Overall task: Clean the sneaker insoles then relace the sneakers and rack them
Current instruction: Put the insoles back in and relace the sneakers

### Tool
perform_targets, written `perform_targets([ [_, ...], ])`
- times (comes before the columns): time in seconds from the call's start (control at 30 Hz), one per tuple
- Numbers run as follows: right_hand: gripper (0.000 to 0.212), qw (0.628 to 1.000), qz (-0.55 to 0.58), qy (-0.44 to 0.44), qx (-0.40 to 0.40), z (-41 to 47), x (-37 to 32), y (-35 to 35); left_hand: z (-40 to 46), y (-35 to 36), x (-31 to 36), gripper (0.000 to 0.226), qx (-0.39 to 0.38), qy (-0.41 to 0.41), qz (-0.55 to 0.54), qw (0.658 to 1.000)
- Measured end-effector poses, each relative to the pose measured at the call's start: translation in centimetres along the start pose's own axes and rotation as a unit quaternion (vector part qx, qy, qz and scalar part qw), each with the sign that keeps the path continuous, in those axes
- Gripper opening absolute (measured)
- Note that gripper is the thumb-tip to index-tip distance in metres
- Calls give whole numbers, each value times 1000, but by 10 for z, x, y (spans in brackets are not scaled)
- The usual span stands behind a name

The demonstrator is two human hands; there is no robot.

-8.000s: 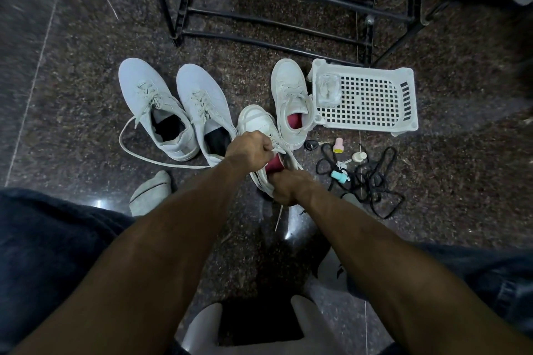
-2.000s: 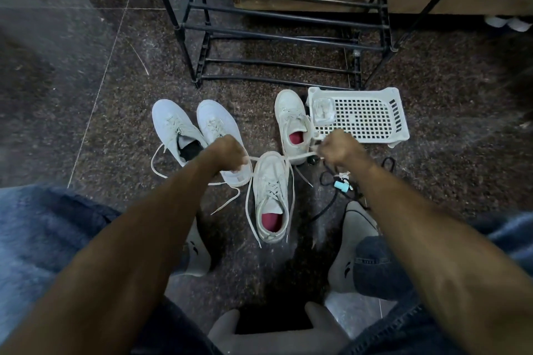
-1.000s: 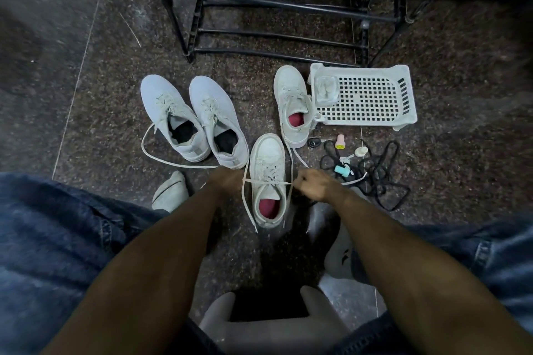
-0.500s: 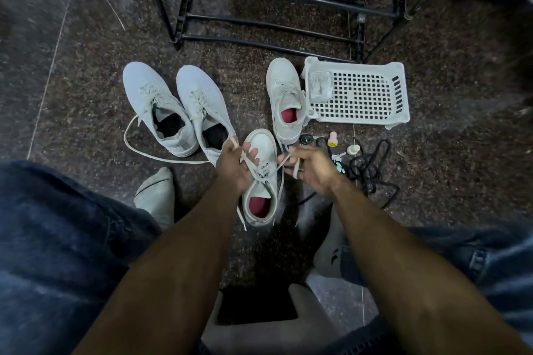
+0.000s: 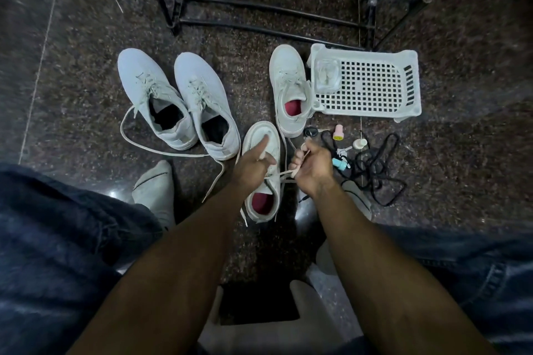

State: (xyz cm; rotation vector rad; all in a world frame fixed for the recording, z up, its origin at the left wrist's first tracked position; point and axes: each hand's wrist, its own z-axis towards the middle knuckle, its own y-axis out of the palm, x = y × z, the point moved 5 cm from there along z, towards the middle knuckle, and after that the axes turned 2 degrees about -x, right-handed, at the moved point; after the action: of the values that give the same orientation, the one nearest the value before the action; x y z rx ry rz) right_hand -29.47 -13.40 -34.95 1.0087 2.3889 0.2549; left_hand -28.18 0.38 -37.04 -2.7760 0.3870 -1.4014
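Observation:
A white sneaker with a red insole point(image 5: 263, 196) stands on the floor between my hands, toe pointing away. My left hand point(image 5: 251, 166) rests over its tongue, pinching one lace end with a finger stretched toward the toe. My right hand point(image 5: 311, 166) is closed on the other lace end point(image 5: 288, 174), just right of the shoe. Its mate point(image 5: 290, 89), also with a red insole, stands behind. Two pale sneakers with dark insides point(image 5: 157, 98) point(image 5: 206, 104) stand to the left, a long loose lace point(image 5: 150, 147) trailing from them. The black shoe rack point(image 5: 274, 6) stands at the back.
A white perforated plastic basket point(image 5: 366, 85) lies right of the far sneaker. Small bottles point(image 5: 337, 132) and tangled black laces point(image 5: 375, 170) lie on the dark stone floor to the right. My socked feet point(image 5: 155, 190) and jeans frame the bottom, with a pale stool point(image 5: 277, 331) beneath me.
Both hands have stayed at the near sneaker's laces, shifting slightly toward each other. My left finger now extends over the toe. The view has tilted a little.

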Motion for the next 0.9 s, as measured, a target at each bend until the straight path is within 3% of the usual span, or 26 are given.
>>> perform_targets([
  [0.07, 32, 998, 45, 28, -19, -7, -1, 10, -8, 9, 8, 65, -78, 2, 155, 985],
  [0.13, 25, 995, 84, 48, -35, -13, -3, 22, -16, 14, 13, 33, -121, 5, 241, 963],
  [0.17, 20, 993, 97, 55, -46, -16, -4, 29, -19, 15, 16, 14, -132, 3, 245, 960],
  [0.2, 17, 992, 101, 59, -57, -19, -5, 34, -21, 15, 17, 12, -143, -2, 229, 963],
  [0.3, 18, 991, 94, 54, -83, -21, -8, 45, -18, 13, 12, 24, -142, -17, 155, 977],
  [0.5, 17, 987, 104, -46, -113, -17, -30, 37, -11, 12, 8, 13, -116, -53, 82, 988],
  [0.53, 21, 989, 75, -67, -106, -16, -33, 33, -11, 11, 9, 17, -109, -61, 62, 990],
  [0.6, 28, 989, -88, -97, -68, -15, -30, 22, -13, 10, 10, 20, -92, -78, 25, 992],
  [0.7, 29, 940, -326, -85, -49, -17, -6, 11, -12, 6, 10, 25, -80, -83, 42, 992],
  [0.8, 23, 916, -387, -94, -43, -17, 12, 3, -8, 1, 7, 30, -63, -91, 63, 992],
  [0.9, 6, 922, -368, -116, -13, -16, 14, -4, -7, -3, 4, 27, -43, -101, 28, 994],
])
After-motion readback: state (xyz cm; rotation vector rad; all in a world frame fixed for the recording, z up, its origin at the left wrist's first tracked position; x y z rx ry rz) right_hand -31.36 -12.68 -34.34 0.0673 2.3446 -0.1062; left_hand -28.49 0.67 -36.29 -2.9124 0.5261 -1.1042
